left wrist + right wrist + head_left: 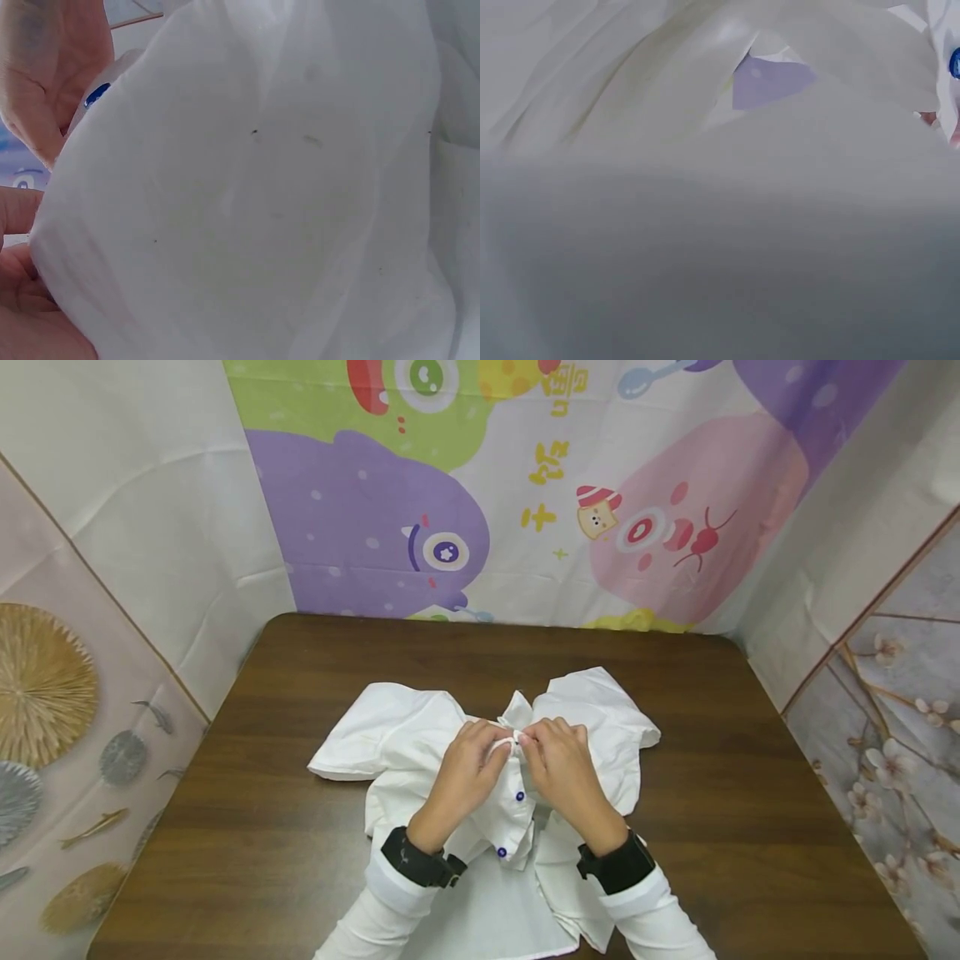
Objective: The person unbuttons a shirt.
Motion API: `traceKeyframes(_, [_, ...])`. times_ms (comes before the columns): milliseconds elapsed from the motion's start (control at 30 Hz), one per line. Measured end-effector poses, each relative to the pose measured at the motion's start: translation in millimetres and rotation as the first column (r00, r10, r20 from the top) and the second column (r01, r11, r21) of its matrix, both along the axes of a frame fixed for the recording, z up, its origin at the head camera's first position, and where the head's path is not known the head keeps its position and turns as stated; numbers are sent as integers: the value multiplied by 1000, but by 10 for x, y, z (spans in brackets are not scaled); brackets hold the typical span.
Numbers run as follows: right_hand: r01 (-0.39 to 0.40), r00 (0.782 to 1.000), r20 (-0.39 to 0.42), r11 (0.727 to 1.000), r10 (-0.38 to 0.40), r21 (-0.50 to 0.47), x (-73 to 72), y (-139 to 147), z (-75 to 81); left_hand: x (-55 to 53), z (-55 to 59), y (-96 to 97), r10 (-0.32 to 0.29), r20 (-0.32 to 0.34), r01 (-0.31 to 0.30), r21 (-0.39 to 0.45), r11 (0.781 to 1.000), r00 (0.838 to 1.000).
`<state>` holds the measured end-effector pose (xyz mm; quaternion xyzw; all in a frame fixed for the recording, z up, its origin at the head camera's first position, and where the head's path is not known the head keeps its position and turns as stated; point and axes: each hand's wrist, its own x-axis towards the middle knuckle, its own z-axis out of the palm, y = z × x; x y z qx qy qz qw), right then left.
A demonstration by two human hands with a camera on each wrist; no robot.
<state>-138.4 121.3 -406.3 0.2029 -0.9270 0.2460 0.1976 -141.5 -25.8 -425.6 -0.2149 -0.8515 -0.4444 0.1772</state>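
A white short-sleeved shirt lies on the table, its collar toward the far side and its front bunched up. Near the collar, my left hand pinches one front edge between thumb and fingers. My right hand pinches the cloth right beside it, the fingertips of both hands almost meeting. Below them on the placket are a blue button and a lower blue button. Raised cloth fills most of the left wrist view, with a blue button by the right hand. Cloth hides most of the right wrist view.
The brown wooden table stretches around the shirt on both sides. A cartoon-printed cloth backdrop hangs behind the far edge. Patterned side curtains stand to the left and right.
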Motion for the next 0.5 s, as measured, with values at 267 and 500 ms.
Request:
traceKeyframes(267, [17, 998, 62, 1000, -16, -12, 5, 1, 16, 10, -5, 24, 7, 37, -7, -15, 1000, 999])
traceKeyframes(500, [41, 994, 107, 998, -36, -49, 5, -5, 12, -2, -14, 36, 42, 12, -41, -42, 998, 999])
